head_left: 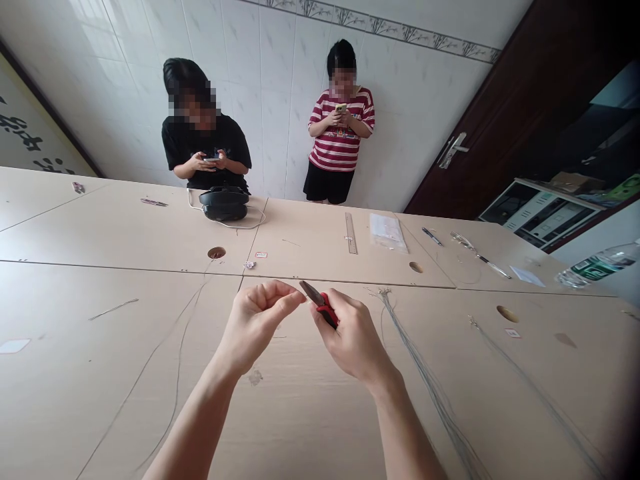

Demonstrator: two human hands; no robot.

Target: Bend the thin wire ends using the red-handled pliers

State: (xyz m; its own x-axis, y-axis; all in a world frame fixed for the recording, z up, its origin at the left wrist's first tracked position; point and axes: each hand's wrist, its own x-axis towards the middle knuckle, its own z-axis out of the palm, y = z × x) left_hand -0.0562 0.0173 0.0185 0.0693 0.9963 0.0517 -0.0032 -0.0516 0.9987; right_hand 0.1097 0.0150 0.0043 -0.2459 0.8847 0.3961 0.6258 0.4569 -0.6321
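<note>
My right hand [356,337] is closed around a pair of scissors [314,293] with red and black handles and a dark blade pointing up and left. Just beside the blade tip, the thumb and forefinger of my left hand [260,323] pinch together. What they hold is too small to make out. Both hands are raised over the light wooden table [295,427]. Right of my right hand lies a bundle of thin grey wires [425,373], with small pieces at its far end. A few loose thin wires [177,363] lie to the left.
Farther back are a black case [224,203] with a white cord, a ruler [351,233], a plastic bag [387,232] and a pen [433,236]. A second wire bundle [530,380] and a bottle [600,267] are at right. Two people with phones are beyond the table.
</note>
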